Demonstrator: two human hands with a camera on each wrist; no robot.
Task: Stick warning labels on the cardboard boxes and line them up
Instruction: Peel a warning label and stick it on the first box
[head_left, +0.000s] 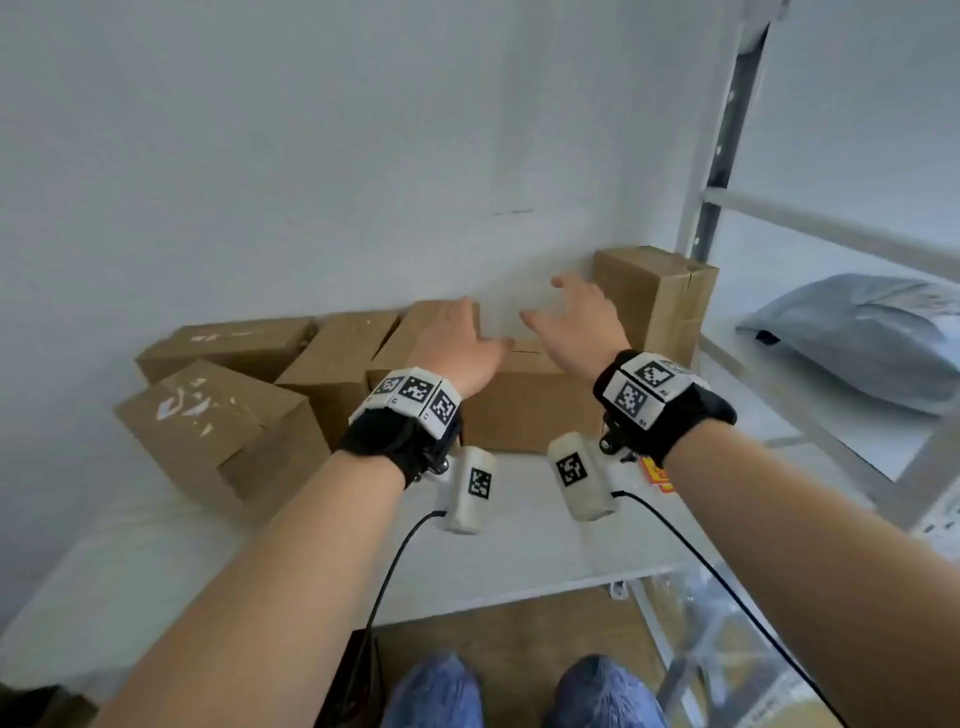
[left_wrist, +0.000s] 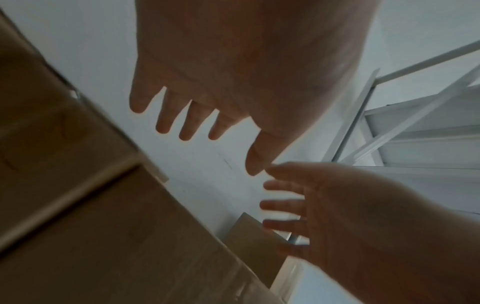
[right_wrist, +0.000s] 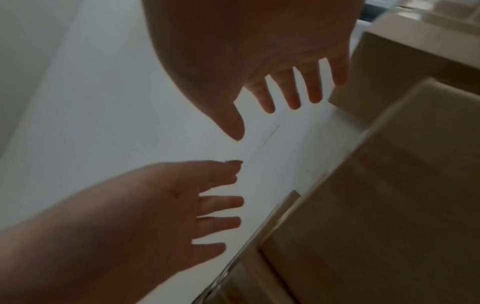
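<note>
Several brown cardboard boxes stand on a white shelf (head_left: 519, 525) against the wall. My left hand (head_left: 483, 327) and right hand (head_left: 556, 306) hover side by side, both open with spread fingers and holding nothing, over a low box (head_left: 524, 405) in the middle. In the left wrist view my left hand (left_wrist: 218, 148) is spread above that box (left_wrist: 91, 205). In the right wrist view my right hand (right_wrist: 265, 121) is spread beside the same box (right_wrist: 384, 205). A red and yellow label sheet (head_left: 657, 475) lies on the shelf, mostly hidden under my right wrist.
A tall upright box (head_left: 654, 301) stands at the right end by a metal rack post (head_left: 727, 156). Several more boxes (head_left: 218, 421) crowd the left, some with torn white marks. A grey plastic bag (head_left: 857, 338) lies on the rack at the right.
</note>
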